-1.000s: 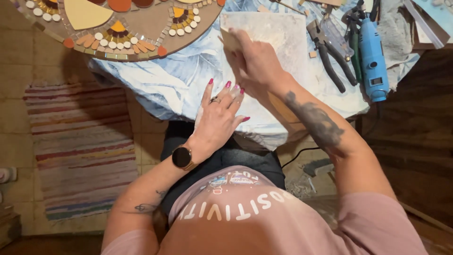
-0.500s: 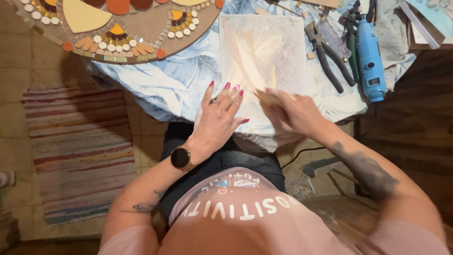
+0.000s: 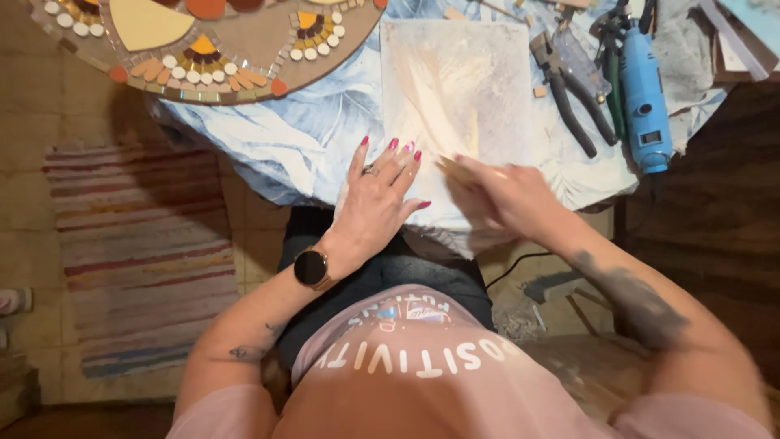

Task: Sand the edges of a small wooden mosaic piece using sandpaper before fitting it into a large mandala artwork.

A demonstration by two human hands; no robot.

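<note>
My left hand [image 3: 380,191] stays flat, fingers spread, holding nothing, pinning the near edge of the pale board [image 3: 455,85] on the bench [image 3: 284,142]. My right hand [image 3: 508,195] has swept back from the board's far end to its near edge, its grip closed on a thin stick [image 3: 455,169], blurred mid-stroke

The pale board [image 3: 459,85] on the table looks matt and dusty, its surface chalky with faint streaks. Under it lies a soft, creased cloth [image 3: 301,142] printed in blue and white. The round mosaic panel [image 3: 268,45] at the far left has a dull brown base set with smooth, slightly glossy tiles. The pliers [image 3: 569,97] show dark metal with black grips; the rotary tool [image 3: 646,93] to the right is glossy blue plastic. On the floor, the striped rug [image 3: 138,244] looks coarsely woven.
</note>
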